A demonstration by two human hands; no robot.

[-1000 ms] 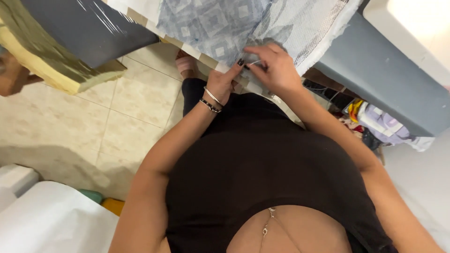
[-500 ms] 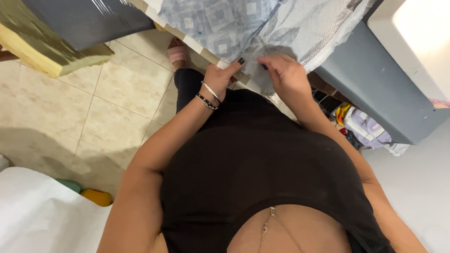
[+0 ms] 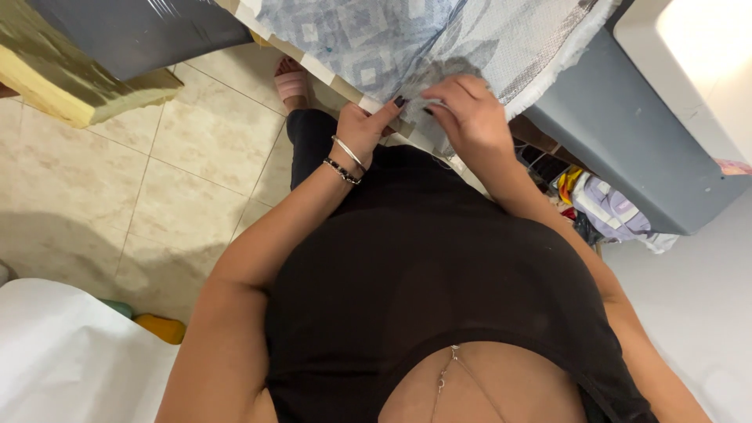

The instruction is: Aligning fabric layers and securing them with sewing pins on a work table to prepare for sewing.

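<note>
Beige tiled floor (image 3: 102,196) beneath hands (image 3: 368,129) (image 3: 466,117) on blue patterned fabric (image 3: 376,35)

Patterned blue cloth (image 3: 368,35) cut off by top edge. Right hand (image 3: 470,121) covers cloth edge; fingertips curled under, grip unclear. Left hand (image 3: 364,129) fingertips partly behind fold (thumb shows). Foot in pink sandal (image 3: 291,78) half hidden under cloth. Clutter under grey table (image 3: 627,141) too small to tell.
</note>
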